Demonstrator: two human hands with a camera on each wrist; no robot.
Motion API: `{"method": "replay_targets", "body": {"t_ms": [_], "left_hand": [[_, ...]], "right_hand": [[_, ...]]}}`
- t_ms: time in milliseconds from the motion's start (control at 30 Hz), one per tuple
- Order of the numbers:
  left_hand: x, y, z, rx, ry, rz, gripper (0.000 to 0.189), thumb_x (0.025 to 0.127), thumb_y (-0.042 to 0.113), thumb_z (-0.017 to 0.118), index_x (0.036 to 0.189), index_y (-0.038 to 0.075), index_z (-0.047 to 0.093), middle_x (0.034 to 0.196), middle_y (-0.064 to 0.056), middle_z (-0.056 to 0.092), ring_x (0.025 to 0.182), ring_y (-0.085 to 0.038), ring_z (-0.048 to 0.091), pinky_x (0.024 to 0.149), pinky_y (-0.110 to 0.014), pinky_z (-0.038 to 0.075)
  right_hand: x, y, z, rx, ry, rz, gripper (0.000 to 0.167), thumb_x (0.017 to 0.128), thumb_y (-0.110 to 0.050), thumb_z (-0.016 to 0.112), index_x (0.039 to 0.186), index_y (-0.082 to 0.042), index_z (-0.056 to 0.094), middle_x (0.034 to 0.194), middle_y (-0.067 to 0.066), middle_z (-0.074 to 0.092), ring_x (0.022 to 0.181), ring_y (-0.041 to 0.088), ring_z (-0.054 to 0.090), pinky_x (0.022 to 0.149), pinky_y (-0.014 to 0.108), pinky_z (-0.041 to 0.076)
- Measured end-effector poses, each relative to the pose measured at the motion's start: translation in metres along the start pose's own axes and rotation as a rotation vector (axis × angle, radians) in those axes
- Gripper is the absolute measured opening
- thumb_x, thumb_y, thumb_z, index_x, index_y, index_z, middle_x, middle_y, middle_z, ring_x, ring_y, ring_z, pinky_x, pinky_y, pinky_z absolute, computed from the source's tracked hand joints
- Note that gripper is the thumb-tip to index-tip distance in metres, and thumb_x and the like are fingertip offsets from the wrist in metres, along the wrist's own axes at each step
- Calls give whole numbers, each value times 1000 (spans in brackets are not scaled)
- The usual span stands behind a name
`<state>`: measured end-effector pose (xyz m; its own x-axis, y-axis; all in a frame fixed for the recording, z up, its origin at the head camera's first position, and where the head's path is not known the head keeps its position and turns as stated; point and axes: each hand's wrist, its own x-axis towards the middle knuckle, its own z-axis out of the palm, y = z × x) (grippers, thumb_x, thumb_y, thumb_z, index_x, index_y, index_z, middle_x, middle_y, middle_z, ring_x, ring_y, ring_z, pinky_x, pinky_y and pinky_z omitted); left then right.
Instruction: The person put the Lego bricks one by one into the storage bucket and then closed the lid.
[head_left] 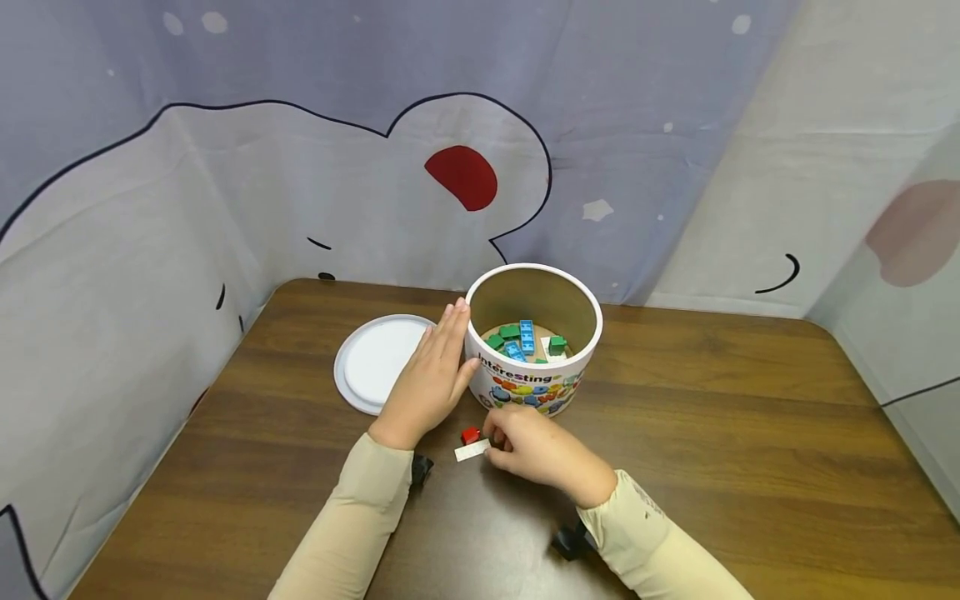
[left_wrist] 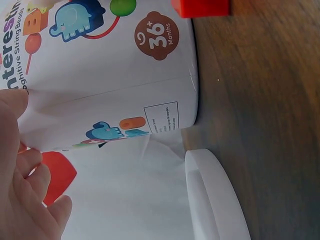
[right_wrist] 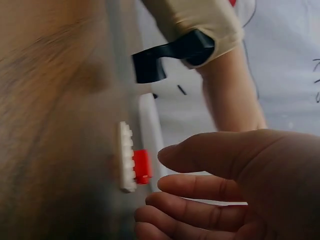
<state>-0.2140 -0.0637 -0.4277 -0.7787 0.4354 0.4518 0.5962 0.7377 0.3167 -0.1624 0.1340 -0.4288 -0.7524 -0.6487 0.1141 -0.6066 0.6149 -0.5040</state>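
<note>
A white tub point(head_left: 525, 392) with printed pictures and open top stands at mid-table. My left hand point(head_left: 431, 383) rests along its left side, fingers straight, fingertips at the rim; the left wrist view shows the tub wall point(left_wrist: 105, 75) beside that hand. In front of the tub lie a small red brick point(head_left: 470, 435) and a flat white studded strip point(head_left: 472, 451), side by side. Just right of them is my right hand point(head_left: 536, 442), fingers loosely bent. In the right wrist view its thumb and fingers stand apart with nothing between them, close to the red brick point(right_wrist: 142, 166).
Inside the tub lie several green bricks point(head_left: 510, 332), blue bricks point(head_left: 527, 337) and a white piece. A round white lid point(head_left: 360, 367) lies on the wooden table point(head_left: 720, 433) left of the tub. Printed cloth point(head_left: 622, 125) hangs behind and at the sides.
</note>
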Motion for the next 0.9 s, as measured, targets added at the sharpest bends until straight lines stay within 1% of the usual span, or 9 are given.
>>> {"method": "replay_targets", "body": {"t_ms": [67,200,467,700,900], "left_hand": [[0,0,0,-1,2,1,71,107,24,53,162,3,14,169,-12,16,155,-23,14,122,-50,19],[0,0,-1,-5,-3,-3,71,107,25,53,162,3,14,169,-11,15,156,-22,13,123,-49,18],[0,1,-2,-7,-19,-11,72,107,25,52,163,4,13,169,-10,13,156,-21,11,124,-47,16],[-1,1,-1,-1,-23,-15,72,107,26,53,162,3,13,169,-11,15,155,-22,13,123,-48,18],[0,1,-1,-2,-16,-14,72,107,26,52,163,4,12,169,-10,14,156,-21,12,123,-47,17]], "right_hand": [[1,3,3,-18,-6,6,10,82,-3,74,89,-2,66,75,0,59,69,8,51,65,23,46],[1,7,9,-43,1,8,12,81,-4,75,88,-3,66,75,0,58,71,9,49,67,25,44],[2,8,15,-54,8,17,13,81,-2,76,88,-3,66,77,2,57,73,13,51,68,27,46],[0,6,18,-60,-6,40,14,80,-2,77,85,-5,63,79,1,54,73,12,49,67,27,45],[0,6,17,-80,5,34,16,79,-3,77,82,-6,62,78,-1,52,72,12,48,66,26,45]]}}
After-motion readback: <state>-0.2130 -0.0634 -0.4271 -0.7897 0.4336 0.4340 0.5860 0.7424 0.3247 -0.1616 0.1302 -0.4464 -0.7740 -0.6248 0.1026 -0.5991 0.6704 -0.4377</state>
